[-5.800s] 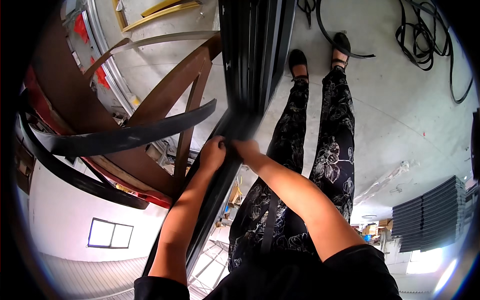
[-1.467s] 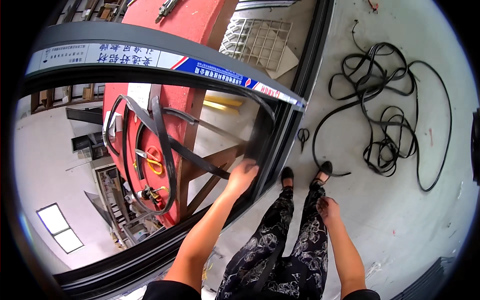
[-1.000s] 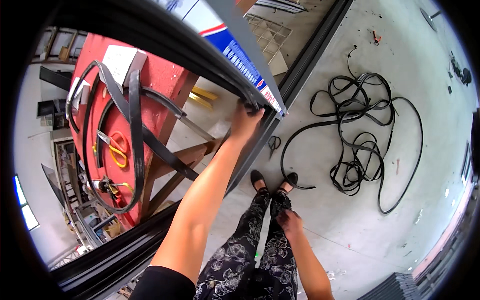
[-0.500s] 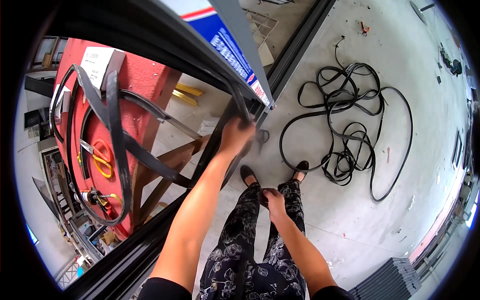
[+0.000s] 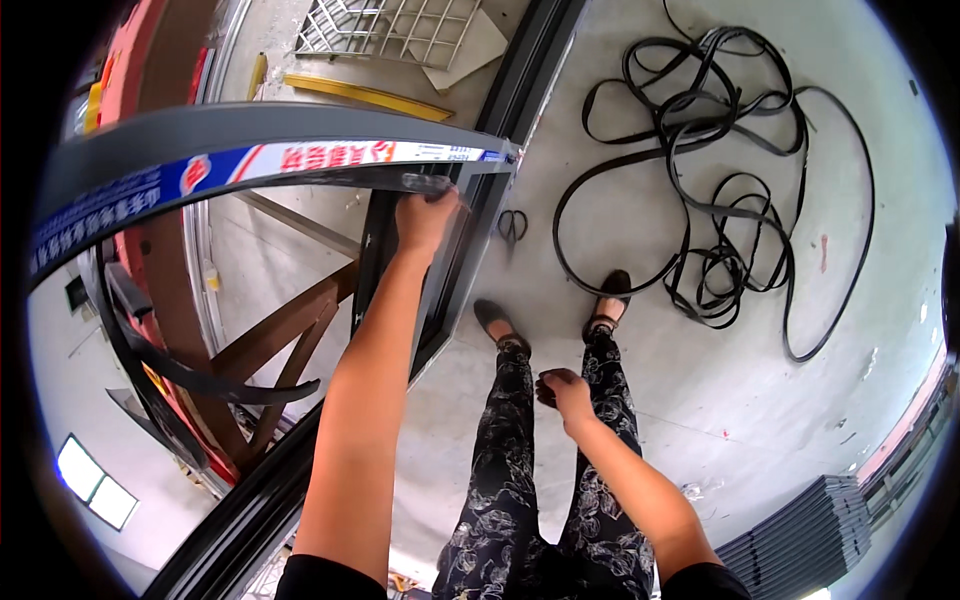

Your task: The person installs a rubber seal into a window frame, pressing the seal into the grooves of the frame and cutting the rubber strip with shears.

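My left hand [image 5: 424, 224] is closed around a black rubber strip [image 5: 330, 180] beside a dark grey metal frame [image 5: 300, 122]. The strip runs left from my fingers along the frame's bar, which carries a blue, white and red printed film [image 5: 335, 156]. A loose length of strip [image 5: 215, 382] curves at the lower left, its end hanging in the air. In front of my legs my right hand [image 5: 566, 393] is held with curled fingers, away from the frame. Its fingertips are dark, and whatever may be inside them is hidden.
A long tangle of black strip [image 5: 728, 208] lies on the floor at right, near my feet. Scissors [image 5: 512, 227] lie by the frame. Beyond are a yellow bar [image 5: 368, 97] and a metal grating [image 5: 390, 32]. Grey lengths are stacked [image 5: 800, 545] at lower right.
My view has shifted. The labelled bar now crosses the left side, and the red bench top is mostly out of sight behind it. My left hand still grips the strip, now appearing farther left.
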{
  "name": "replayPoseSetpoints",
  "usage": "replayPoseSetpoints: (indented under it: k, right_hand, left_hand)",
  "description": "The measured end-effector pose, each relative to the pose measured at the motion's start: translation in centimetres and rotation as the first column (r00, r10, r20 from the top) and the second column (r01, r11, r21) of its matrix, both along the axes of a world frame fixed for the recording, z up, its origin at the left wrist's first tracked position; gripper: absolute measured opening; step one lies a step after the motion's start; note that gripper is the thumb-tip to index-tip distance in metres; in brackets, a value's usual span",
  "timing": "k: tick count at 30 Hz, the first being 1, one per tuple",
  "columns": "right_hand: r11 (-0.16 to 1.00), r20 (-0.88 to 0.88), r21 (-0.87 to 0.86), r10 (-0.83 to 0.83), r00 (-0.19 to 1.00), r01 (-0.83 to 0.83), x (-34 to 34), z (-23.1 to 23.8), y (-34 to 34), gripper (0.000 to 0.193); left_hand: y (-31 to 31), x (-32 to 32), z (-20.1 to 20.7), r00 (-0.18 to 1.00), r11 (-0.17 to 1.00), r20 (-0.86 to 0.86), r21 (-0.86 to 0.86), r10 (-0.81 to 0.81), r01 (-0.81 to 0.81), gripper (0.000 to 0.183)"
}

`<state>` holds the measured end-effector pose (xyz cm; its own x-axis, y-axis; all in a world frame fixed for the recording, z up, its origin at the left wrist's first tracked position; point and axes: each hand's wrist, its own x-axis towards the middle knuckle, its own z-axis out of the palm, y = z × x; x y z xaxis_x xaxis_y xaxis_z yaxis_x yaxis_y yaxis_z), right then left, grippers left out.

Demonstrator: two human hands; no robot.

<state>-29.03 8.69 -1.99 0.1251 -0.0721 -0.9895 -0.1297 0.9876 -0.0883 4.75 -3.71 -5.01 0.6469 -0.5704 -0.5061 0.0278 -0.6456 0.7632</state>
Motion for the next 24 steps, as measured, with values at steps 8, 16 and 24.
replayPoseSetpoints:
  k: [8,16,24]
  right_hand:
    - [0.599,-0.228,-0.449,0.641,0.733,-0.663,-0.2,-13.3,-3.6,0.021]
    - [-0.052,-0.547,-0.473,0.800,0.247,-0.879,6.0,-23.1,-11.0,0.012]
    - [-0.633,-0.784,-0.581,0.605,0.141,-0.512,15.4,-36.3,-11.5,0.020]
  left_hand:
    - [-1.4,0.3,0.4,0.973,0.974,0.046,0.021,-0.228,0.227,0.028]
    - [-1.4,0.9,-2.4,0.962,0.960,0.155,-0.130,-0.227,0.247,0.024]
    - [-1.2,-0.2,-3.4,0.948,0.958,0.286,-0.202,-0.142,0.205,0.029]
